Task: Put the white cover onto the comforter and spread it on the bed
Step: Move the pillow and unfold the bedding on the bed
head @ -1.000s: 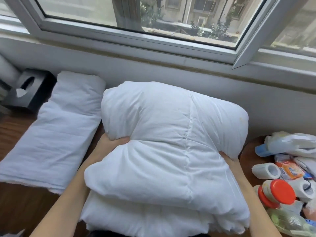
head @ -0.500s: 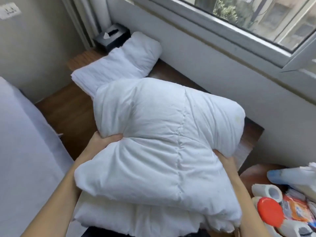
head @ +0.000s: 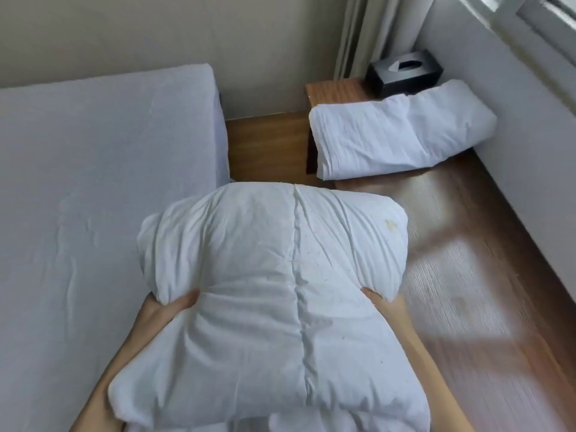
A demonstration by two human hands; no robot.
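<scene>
Left hand: the left hand (head: 168, 307) grips the left side of the folded comforter (head: 274, 291), its fingers dug into a crease under the upper bulge; only part of the hand shows, the rest is buried in fabric.
Right hand: the right hand (head: 381, 302) grips the right side at the same height, mostly hidden under the overhanging fold.
Comforter: a thick white folded bundle, held up between both hands in front of the person, a stitched seam running down its middle and a small yellowish stain near its upper right corner. It hangs over the gap between bed and floor, its left part above the mattress edge; it hides the forearms' inner sides and whatever lies under it.
Bed: the bed (head: 93, 182) lies just left of the bundle, covered with a pale grey-blue sheet, lightly wrinkled.
Floor: brown wooden floor (head: 467, 275) to the right, with a patch of window light.
White cover: the folded white cover (head: 402, 132) lies well apart, beyond the bundle, on a low wooden tabletop (head: 333, 90) along the wall.
Tissue box: a black tissue box (head: 405, 71) stands just behind the cover, touching it, in the corner.
Curtain: a pale curtain (head: 367, 32) hangs in the corner behind the box.
</scene>
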